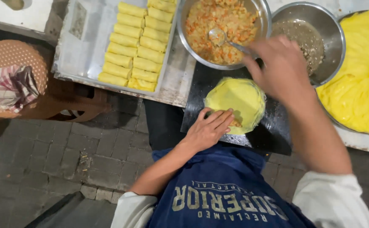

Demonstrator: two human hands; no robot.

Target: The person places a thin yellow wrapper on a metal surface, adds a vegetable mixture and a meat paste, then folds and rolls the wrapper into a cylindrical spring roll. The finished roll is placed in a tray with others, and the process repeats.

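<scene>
A round yellow wrapper lies flat on a black board in front of me. My left hand rests on its near edge, fingers over a small heap of orange filling. My right hand reaches up and grips the handle of a metal spoon whose bowl sits in a steel bowl of chopped orange and white filling.
A tray at the left holds several yellow rolled wraps in two rows. A second steel bowl holds brownish liquid. A stack of yellow wrappers fills the right. A brown stool with a striped cloth stands far left.
</scene>
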